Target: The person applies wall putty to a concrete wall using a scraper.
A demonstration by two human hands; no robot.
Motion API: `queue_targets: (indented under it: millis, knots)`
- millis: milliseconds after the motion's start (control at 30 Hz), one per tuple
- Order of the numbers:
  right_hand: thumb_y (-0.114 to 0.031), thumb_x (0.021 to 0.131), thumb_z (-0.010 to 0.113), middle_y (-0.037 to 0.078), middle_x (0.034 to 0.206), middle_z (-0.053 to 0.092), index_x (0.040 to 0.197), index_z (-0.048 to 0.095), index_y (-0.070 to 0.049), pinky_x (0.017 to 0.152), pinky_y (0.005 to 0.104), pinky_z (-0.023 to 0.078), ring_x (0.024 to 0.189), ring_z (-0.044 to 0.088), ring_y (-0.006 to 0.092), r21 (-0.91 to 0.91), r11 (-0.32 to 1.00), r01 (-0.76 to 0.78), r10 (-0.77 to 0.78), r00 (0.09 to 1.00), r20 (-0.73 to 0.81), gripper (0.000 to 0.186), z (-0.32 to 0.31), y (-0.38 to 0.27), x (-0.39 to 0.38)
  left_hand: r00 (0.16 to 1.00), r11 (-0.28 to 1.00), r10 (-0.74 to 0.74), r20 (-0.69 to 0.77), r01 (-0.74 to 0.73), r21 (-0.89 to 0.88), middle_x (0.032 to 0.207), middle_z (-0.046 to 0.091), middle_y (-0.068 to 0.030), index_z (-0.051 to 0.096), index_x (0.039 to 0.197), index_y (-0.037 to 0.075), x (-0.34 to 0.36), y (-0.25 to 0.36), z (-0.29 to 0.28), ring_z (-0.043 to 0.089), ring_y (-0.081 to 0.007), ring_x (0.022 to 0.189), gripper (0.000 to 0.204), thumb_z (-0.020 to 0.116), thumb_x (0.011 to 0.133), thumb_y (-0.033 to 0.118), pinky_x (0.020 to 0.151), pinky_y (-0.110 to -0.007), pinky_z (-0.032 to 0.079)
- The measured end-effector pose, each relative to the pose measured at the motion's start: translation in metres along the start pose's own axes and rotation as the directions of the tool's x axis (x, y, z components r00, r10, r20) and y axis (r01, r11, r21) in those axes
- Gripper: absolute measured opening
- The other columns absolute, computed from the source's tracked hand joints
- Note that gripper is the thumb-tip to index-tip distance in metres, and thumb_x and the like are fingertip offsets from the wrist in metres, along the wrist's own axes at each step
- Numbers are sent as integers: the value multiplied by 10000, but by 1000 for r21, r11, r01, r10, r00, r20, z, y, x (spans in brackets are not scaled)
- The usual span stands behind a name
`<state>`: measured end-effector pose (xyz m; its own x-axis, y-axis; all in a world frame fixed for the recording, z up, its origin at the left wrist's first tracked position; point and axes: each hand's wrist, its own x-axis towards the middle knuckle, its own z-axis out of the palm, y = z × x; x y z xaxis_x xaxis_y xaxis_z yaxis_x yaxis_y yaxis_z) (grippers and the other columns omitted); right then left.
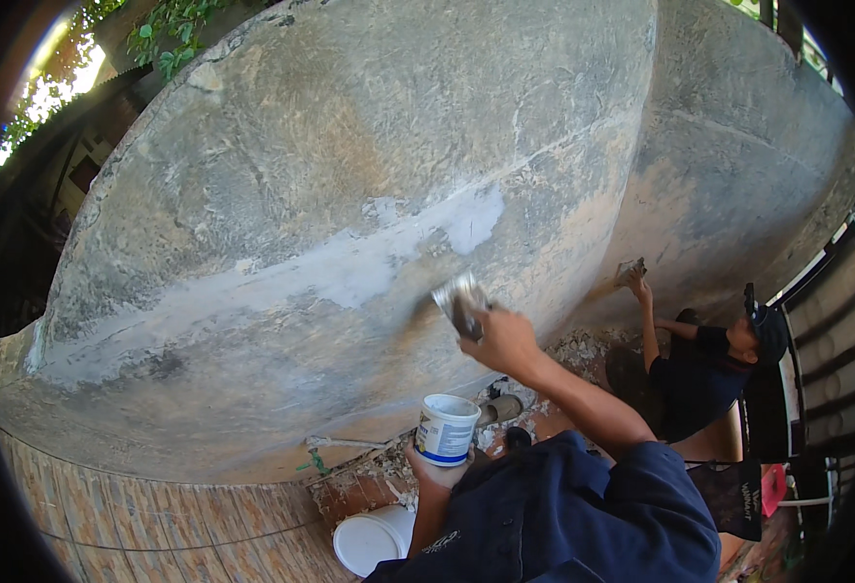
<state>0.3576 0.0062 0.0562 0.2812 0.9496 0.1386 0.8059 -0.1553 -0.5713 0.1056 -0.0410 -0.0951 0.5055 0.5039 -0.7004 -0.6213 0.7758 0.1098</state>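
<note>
My right hand (505,342) grips a wide putty knife (460,297), slightly blurred, its broad metal blade tilted up near the grey plastered wall (340,165). I cannot tell whether the blade touches the surface. A pale band of filler (340,264) runs across the wall, with a wetter-looking white patch (474,216) just above the blade. Low in front of my body, my left hand (439,472) holds a small white plastic tub (449,428) from beneath. The tub has a blue band and no lid, and white material lines its inside.
A co-worker (704,364) in a dark cap reaches to the wall on the right. Below my left arm stands a white bucket (374,542). A pipe with a green tap (318,461) and loose flakes lie along the wall's foot. A dark gate (831,360) is far right.
</note>
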Motion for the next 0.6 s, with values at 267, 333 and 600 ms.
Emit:
queue_targets:
  millis: [267, 333, 600]
  knots:
    - [-276, 787, 723, 269, 1217, 502, 1398, 478, -198, 700, 442, 548, 953, 606, 397, -46, 996, 73, -86, 838, -538, 663, -12, -8, 54, 998, 999, -45, 38, 45, -7, 1164, 577, -177, 573, 1201, 129, -9, -7, 5, 514, -383, 989, 705, 332, 799, 656, 783, -514, 449]
    - [-273, 788, 719, 275, 1234, 487, 1397, 473, -184, 702, 442, 547, 960, 601, 398, -104, 994, 23, -75, 843, -532, 663, 40, 24, 51, 999, 999, -40, 18, 41, -26, 1165, 575, -177, 570, 1208, 132, -13, -6, 5, 514, -385, 979, 708, 336, 796, 659, 783, -513, 447]
    - [-298, 736, 739, 235, 988, 643, 1194, 642, -100, 689, 423, 552, 793, 650, 397, -39, 970, -240, 242, 968, 68, 508, 85, 74, 1, 1000, 996, -8, -14, 7, -85, 1127, 569, -203, 555, 1211, 110, -9, 7, -28, 516, -384, 931, 742, 359, 772, 675, 753, -498, 459]
